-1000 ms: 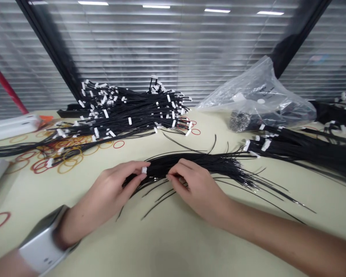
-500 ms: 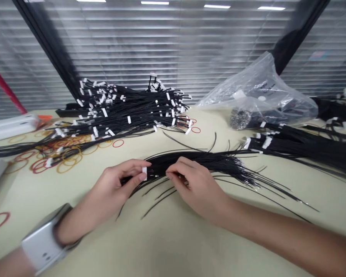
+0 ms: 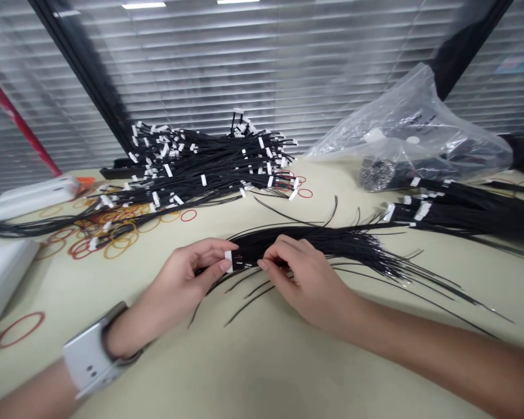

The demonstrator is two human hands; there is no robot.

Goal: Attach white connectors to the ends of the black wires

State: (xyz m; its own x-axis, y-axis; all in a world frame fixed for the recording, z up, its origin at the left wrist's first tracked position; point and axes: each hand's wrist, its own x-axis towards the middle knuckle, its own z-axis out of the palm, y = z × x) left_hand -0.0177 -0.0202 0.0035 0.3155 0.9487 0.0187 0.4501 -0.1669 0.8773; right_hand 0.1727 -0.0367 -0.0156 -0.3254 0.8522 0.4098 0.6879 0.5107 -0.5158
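Note:
My left hand [image 3: 192,270] pinches a small white connector [image 3: 229,262] between thumb and fingers. Just right of it, my right hand [image 3: 303,273] is closed in a pinch at a black wire, which barely shows against the dark bundle. Tiny silver tips [image 3: 247,266] glint between the two hands. Behind and under my fingers lies a loose bundle of black wires [image 3: 349,244], its silver ends fanned out to the right. Several loose wire ends [image 3: 248,305] stick out below the hands.
A tall pile of black cables [image 3: 201,157] with white connectors lies at the back. Rubber bands [image 3: 122,238] are scattered at left near a white box [image 3: 9,273]. A clear plastic bag [image 3: 419,134] holds silvery parts at back right. More connector-ended cables [image 3: 471,209] lie at right.
The camera view has shifted, so the scene sits slightly further right. Both hands keep nearly the same grip and place over the bundle, with the right fingertips perhaps slightly closer to the connector.

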